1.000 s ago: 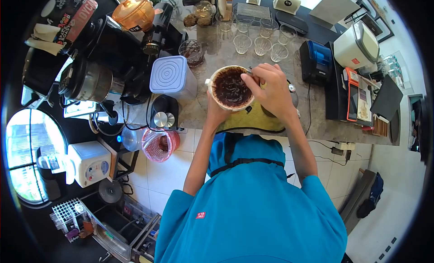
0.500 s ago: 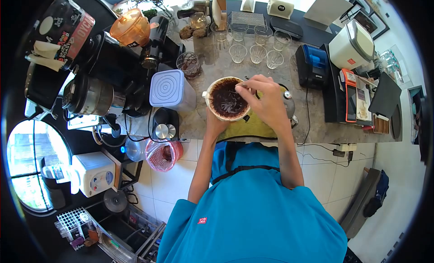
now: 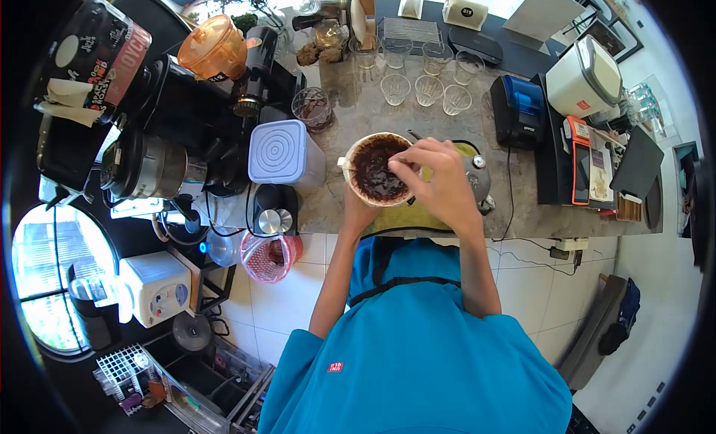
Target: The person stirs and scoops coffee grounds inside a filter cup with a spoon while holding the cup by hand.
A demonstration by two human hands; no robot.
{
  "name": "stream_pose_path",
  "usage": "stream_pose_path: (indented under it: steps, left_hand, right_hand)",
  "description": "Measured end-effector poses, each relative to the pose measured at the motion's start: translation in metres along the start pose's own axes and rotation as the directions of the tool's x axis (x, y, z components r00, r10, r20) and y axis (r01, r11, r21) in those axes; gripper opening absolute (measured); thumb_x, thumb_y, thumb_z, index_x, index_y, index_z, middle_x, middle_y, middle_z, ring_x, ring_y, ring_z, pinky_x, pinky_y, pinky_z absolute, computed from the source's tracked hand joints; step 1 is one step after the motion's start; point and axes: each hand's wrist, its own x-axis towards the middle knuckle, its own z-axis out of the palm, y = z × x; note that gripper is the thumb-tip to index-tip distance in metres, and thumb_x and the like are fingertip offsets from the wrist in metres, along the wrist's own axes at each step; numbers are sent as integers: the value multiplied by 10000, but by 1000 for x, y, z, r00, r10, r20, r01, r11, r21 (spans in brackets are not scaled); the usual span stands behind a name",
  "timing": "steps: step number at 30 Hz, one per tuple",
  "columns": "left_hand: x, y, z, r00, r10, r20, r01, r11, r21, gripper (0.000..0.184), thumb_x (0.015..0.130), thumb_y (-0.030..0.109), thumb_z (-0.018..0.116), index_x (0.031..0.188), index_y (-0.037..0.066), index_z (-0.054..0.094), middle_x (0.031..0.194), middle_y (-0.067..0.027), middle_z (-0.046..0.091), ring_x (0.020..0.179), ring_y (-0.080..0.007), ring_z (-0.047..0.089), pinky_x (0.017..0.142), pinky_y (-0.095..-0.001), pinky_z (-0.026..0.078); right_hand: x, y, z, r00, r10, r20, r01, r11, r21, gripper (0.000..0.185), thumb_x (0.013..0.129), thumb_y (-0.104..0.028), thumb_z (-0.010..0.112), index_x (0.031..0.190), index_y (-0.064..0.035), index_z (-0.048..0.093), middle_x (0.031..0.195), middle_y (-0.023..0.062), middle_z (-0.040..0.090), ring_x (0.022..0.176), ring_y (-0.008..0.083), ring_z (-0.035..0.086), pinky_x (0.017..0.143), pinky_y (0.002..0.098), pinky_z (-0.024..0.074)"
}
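A white cup-shaped vessel [image 3: 378,170] holds dark wet brown stuff, with more of it smeared up the inner wall. My left hand [image 3: 359,208] grips the vessel from its lower left side; the rim hides part of the fingers. Over the right part of the opening, my right hand [image 3: 438,176] is pinched on something thin, too small to make out. A green cloth [image 3: 410,217] lies beneath, and a metal kettle [image 3: 477,182] stands just right of my right hand.
Several clear glasses [image 3: 428,91] stand behind the vessel. At left are a lidded plastic container [image 3: 278,152], a glass with brown residue [image 3: 312,109] and a black grinder [image 3: 274,210]. A black printer [image 3: 517,111] sits at right. The counter [image 3: 537,217] ends before my body.
My right hand has shifted over the vessel, its fingers still pinched. The dark surface inside looks different. The view has tilted, so the counter appears lower than in the oldest frame.
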Motion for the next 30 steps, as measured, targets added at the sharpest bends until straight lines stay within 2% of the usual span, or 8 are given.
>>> stream_pose_path:
  steps: [7, 10, 12, 14, 19, 22, 24, 30]
  left_hand:
    - [-4, -15, 0, 1000, -8, -5, 8, 995, -104, 632, 750, 96, 831, 1298, -13, 534, 1234, -132, 655, 1125, -244, 643, 970, -379, 502]
    - [-8, -40, -6, 997, -48, 65, 48, 999, 6, 708, 752, 94, 832, 1347, -13, 464, 1274, -142, 607, 1181, -259, 599, 1031, -391, 448]
    - [-8, -46, -7, 991, -36, 131, 33, 999, 22, 743, 749, 103, 837, 1369, -4, 442, 1274, -140, 598, 1213, -272, 572, 1082, -400, 390]
    - [-7, -49, -7, 994, -47, 98, 45, 999, 16, 736, 762, 111, 835, 1373, 0, 440, 1282, -132, 599, 1235, -262, 559, 1120, -406, 343]
    - [-3, -37, -3, 987, -97, 125, 114, 984, -134, 498, 925, 296, 679, 1318, 23, 541, 1271, -83, 638, 1245, -258, 548, 1213, -466, 142]
    - [-3, -24, -5, 996, 19, 91, -17, 1000, -21, 460, 918, 291, 668, 1288, 33, 577, 1263, -89, 648, 1262, -272, 535, 1209, -511, 127]
    - [-1, -25, -4, 995, 67, 80, -68, 998, 10, 441, 909, 280, 658, 1281, 50, 595, 1248, -85, 656, 1279, -281, 519, 1205, -541, 119]
    - [-2, -21, -8, 986, -99, 136, 115, 987, -111, 409, 916, 273, 630, 1273, 74, 618, 1232, -67, 671, 1269, -262, 538, 1198, -562, 127]
  right_hand:
    - [0, -5, 10, 989, 62, -132, -60, 998, 19, 130, 840, -172, 750, 850, -42, 755, 772, 66, 681, 727, 226, 602, 744, 380, 386]
    - [-4, -18, -2, 996, 82, 42, -79, 995, -65, 125, 832, -127, 764, 886, -14, 759, 784, 83, 685, 722, 213, 622, 744, 347, 424]
    - [-7, -16, 0, 978, 163, -133, -185, 966, -180, 133, 831, -135, 773, 877, -11, 756, 784, 95, 691, 722, 228, 627, 724, 353, 432]
    - [-4, -14, 5, 945, 247, -215, -286, 942, -173, 132, 830, -136, 774, 870, -12, 756, 789, 107, 697, 732, 244, 633, 713, 354, 433]
    - [-1, -37, 5, 981, 163, -102, -178, 971, -158, 117, 830, -120, 768, 887, -19, 755, 796, 102, 699, 749, 253, 628, 712, 367, 435]
    - [-5, -42, 10, 970, 219, -108, -238, 949, -205, 99, 830, -103, 765, 886, -21, 755, 800, 105, 702, 752, 252, 631, 729, 363, 438]
    - [-6, -38, 16, 919, 248, -308, -318, 925, -206, 114, 848, -149, 747, 872, -38, 751, 779, 92, 694, 726, 251, 619, 719, 372, 418]
    - [-8, -47, 14, 960, 228, -162, -254, 953, -166, 107, 851, -128, 741, 845, -21, 736, 774, 97, 693, 727, 252, 621, 713, 376, 415]
